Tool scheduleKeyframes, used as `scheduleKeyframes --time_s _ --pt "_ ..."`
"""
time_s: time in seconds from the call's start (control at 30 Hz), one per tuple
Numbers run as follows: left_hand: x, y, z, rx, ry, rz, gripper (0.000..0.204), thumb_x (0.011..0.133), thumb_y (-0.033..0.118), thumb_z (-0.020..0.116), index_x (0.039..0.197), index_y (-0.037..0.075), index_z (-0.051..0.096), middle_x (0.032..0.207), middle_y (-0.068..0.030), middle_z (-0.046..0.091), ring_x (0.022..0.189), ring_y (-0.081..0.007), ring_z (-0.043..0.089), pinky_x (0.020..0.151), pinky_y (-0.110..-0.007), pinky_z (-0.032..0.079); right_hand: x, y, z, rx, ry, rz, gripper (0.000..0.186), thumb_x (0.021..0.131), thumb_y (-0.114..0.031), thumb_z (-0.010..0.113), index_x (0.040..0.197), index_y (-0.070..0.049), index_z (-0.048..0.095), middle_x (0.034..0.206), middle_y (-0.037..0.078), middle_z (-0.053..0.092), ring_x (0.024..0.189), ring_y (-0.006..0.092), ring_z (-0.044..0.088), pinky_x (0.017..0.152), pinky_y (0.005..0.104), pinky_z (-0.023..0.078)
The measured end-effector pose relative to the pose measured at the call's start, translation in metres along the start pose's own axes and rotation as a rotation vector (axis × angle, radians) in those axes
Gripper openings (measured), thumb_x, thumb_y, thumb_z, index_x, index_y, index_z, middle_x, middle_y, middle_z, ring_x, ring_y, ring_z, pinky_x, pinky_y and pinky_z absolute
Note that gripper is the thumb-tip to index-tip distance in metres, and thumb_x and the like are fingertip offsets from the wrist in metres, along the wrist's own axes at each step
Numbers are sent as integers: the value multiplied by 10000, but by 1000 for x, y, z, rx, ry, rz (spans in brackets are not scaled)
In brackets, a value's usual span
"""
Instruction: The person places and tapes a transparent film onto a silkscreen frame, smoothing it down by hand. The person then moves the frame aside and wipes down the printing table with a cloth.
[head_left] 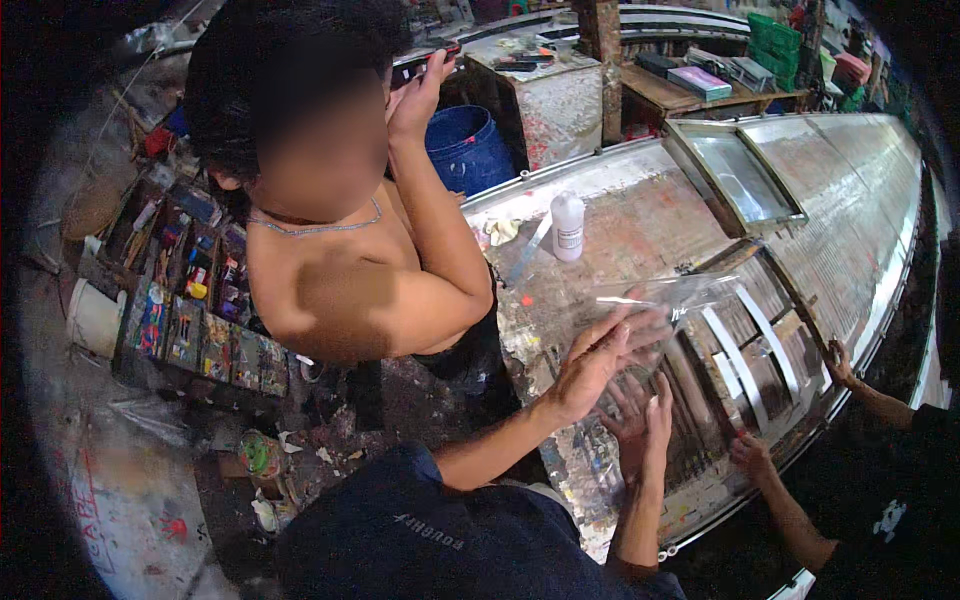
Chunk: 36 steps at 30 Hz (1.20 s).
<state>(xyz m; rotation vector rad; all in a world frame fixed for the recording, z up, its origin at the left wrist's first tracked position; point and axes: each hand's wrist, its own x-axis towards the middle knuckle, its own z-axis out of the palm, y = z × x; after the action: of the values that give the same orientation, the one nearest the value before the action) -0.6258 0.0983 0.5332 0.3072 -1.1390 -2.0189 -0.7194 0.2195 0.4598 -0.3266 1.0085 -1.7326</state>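
My left hand (588,375) is raised over the near part of a long metal-edged table. Its fingers reach forward, loosely closed on a crumpled clear plastic sheet (690,291), whose outline is hard to make out. Beside it, my right hand (638,425) is palm up with fingers spread, below the plastic. Beyond my hands lies a wooden-framed screen (722,372) with white strips (768,342) across it. A person on the right has one hand (754,455) on its near edge and the other hand (841,362) on its far corner.
A white bottle (567,228) stands on the table beside a flat blade (530,252). Another framed screen (742,178) lies farther along. At left, a second person (370,270) holds a phone near the head. Behind them are a blue barrel (468,150) and a paint-stained compartment rack (190,290).
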Motion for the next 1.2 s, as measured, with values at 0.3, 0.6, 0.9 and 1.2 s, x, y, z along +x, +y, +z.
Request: scheduleKeyframes --time_s 0.3,0.6,0.9,1.2 --pt "35 3 -67 397 185 -61 621 1016 465 549 1469 53 444 1419 -109 546 1305 -186 526 1046 -384 458 212 -61 26 615 -143 -286 449 965 -63 610 1394 -23 485 1344 156 580 1230 262 585 1047 408 510" --pt "-240 -99 -262 778 492 -580 420 1015 438 577 1112 33 632 873 -3 624 793 -128 581 717 -298 491 449 -117 101 298 -177 -248 409 971 -158 583 1340 -23 468 1323 156 588 1281 376 547 1045 576 493" --pt "-439 -101 -243 793 983 -1017 403 997 416 581 1086 27 640 861 -22 630 782 -152 586 711 -316 495 501 -25 -3 252 -63 -75 408 996 -264 585 1345 -81 483 1234 174 626 1060 328 651 873 425 562" --pt "-450 -110 -255 711 932 -976 387 978 394 586 1061 20 647 848 -40 636 771 -177 592 706 -334 498 262 218 -96 -558 -10 115 284 950 -255 498 868 -38 661 818 111 664 769 213 648 660 376 518"
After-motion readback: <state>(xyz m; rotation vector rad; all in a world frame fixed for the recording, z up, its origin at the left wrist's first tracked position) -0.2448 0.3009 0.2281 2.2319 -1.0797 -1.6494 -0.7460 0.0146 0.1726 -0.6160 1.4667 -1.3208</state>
